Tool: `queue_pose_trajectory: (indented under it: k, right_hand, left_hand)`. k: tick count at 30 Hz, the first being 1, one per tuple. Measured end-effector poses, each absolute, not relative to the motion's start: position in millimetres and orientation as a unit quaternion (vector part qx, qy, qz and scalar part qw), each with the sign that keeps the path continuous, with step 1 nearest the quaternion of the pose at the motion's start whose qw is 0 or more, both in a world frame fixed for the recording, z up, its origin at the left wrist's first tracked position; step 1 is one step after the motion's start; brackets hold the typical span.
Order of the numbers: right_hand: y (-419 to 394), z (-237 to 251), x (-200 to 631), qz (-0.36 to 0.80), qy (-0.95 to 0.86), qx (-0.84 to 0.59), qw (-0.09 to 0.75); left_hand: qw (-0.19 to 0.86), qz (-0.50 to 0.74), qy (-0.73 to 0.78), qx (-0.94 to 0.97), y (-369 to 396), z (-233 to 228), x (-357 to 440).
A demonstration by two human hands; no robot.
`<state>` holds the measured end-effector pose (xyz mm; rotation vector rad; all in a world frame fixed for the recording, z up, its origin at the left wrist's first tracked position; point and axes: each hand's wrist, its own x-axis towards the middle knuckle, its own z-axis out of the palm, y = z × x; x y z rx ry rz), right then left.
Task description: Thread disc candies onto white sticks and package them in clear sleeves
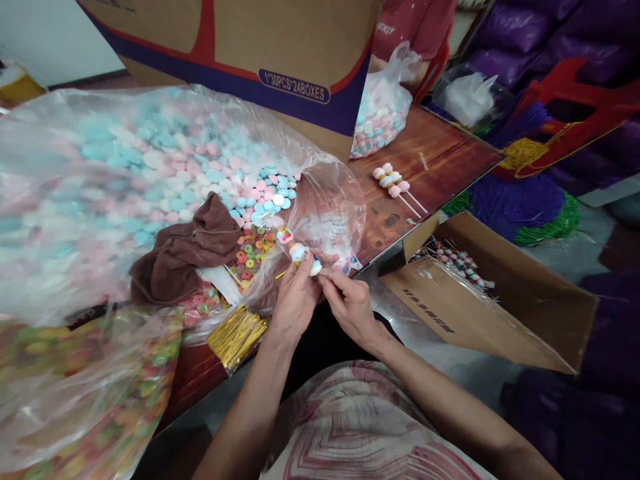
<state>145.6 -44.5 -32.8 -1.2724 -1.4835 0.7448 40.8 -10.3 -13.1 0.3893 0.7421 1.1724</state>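
Note:
My left hand [294,300] holds a candy skewer [299,251] with a few round sweets threaded on it, just off the table's front edge. My right hand [347,301] pinches the skewer's lower end beside the last sweet, fingertips touching the left hand. Behind the hands lies a large clear bag of pastel pink, blue and white candies [150,167]. A smaller pile of coloured ring candies [250,253] sits right by the skewer.
A brown cloth [190,250] and gold twist ties [237,335] lie near my left arm. Two finished skewers [393,180] rest on the wooden table [440,160]. An open cardboard box [500,293] with skewers stands at right. A big carton [280,60] is behind; another person sits beyond.

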Motion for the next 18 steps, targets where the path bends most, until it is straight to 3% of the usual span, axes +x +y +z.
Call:
queue_pose_trajectory:
  k: [4, 8, 14, 18]
  right_hand:
    - [-41, -21, 147, 0.497, -0.467, -0.505, 0.528]
    - [-39, -18, 150, 0.59, -0.382, -0.464, 0.539]
    - [-36, -17, 147, 0.645, -0.352, -0.437, 0.519]
    - [-37, -16, 152, 0.571, -0.469, -0.474, 0.479]
  left_hand:
    - [0.788, 0.503, 0.319, 0.154, -4, -8, 32]
    - [0.777, 0.535, 0.318, 0.096, 6, -4, 27]
    - [0.745, 0.563, 0.338, 0.116, 11, -9, 35]
    - [0.744, 0.555, 0.352, 0.119, 9, -11, 36]
